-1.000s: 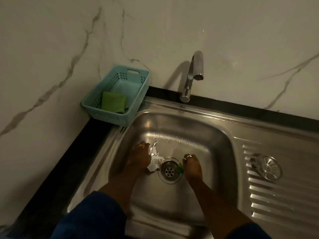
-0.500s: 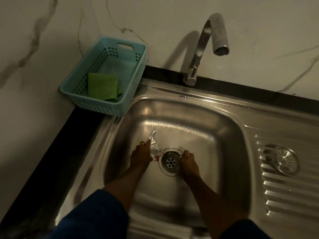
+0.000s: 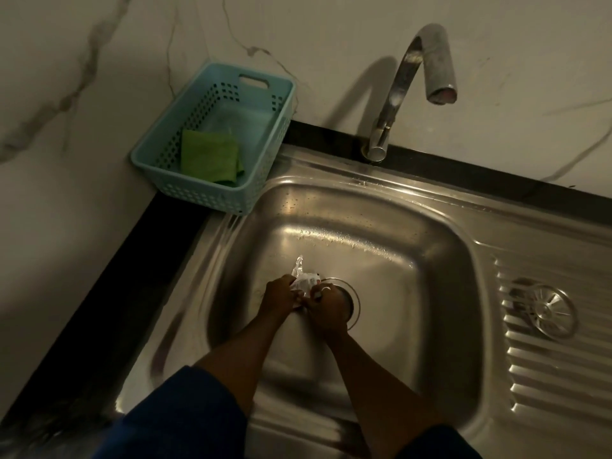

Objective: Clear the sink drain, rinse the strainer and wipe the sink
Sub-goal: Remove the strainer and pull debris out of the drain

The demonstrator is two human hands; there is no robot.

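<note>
Both my hands are down in the steel sink (image 3: 414,260), meeting just left of the drain (image 3: 351,299). My left hand (image 3: 280,294) grips a crumpled silvery wrapper (image 3: 303,279) that sticks up between the hands. My right hand (image 3: 326,304) is curled against the same wrapper and covers most of the drain; whatever else it holds is hidden. The round metal strainer (image 3: 543,311) lies on the ribbed drainboard at the right.
A teal plastic basket (image 3: 265,140) with a folded green cloth (image 3: 210,157) stands on the black counter at the sink's back left corner. The chrome tap (image 3: 410,71) arches over the basin's back edge; no water runs. Marble wall lies behind.
My right hand moved left from the drain's right side to meet my left hand at the wrapper. The wrapper is more bunched up. The camera has come closer.
</note>
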